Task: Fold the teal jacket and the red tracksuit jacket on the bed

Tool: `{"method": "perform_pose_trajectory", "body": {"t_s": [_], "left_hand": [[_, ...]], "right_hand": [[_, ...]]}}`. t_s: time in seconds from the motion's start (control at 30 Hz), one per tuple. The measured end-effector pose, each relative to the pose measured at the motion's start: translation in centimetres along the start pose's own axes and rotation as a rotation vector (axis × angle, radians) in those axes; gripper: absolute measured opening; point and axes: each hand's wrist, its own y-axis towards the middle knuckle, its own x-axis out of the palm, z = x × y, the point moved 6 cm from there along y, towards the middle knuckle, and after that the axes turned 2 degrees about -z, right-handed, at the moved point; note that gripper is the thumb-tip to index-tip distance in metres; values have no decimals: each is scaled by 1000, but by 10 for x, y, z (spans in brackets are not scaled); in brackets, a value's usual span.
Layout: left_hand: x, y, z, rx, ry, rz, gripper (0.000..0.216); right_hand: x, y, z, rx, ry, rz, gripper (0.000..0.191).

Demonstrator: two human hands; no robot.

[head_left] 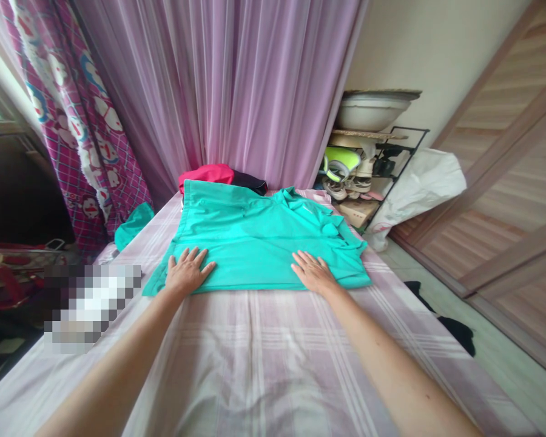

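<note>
A teal garment (259, 233) lies spread on the plaid sheet (255, 370), across its far half. Its left edge runs fairly straight, while the right side is bunched into ruffled folds; shallow creases cross the middle. The left hand (188, 270) rests palm down near the front left corner, fingers spread, its grip open. The right hand (315, 272) lies palm down on the front edge, right of the middle, its grip likewise open and flat on the fabric. The hands are well apart, and both forearms reach in from the near side.

Just behind the garment sit a red cloth (208, 174) and a dark cloth (250, 181), before a purple curtain (236, 91). A smaller teal cloth (135, 226) lies at the sheet's left edge, below a patterned curtain (93, 127). Nearer on that side, a pixelated patch hides something. To the right, a rack holds a basin (370, 112), a green visor (344, 159) and shoes (335, 190), with a white bag (425, 182) beside it.
</note>
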Motion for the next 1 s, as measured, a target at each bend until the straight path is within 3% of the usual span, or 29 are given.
{"method": "perform_pose_trajectory", "body": {"t_s": [0.27,0.4,0.57,0.83,1.0], "left_hand": [[-3,-4,-5,41,-30,64,59],[-1,-7,-13,77,-38,101,56],[0,-12,-22,128,-54,226,53],[-10,-35,-16,280,-168,374,54],[-9,-58,-7,375,-182,310,58]], "right_hand": [[5,-17,84,77,-68,-11,61],[6,-20,109,107,-85,0,60],[8,-22,112,104,-99,96,56],[-8,-46,114,53,47,570,47],[3,-65,110,-121,149,550,38]]}}
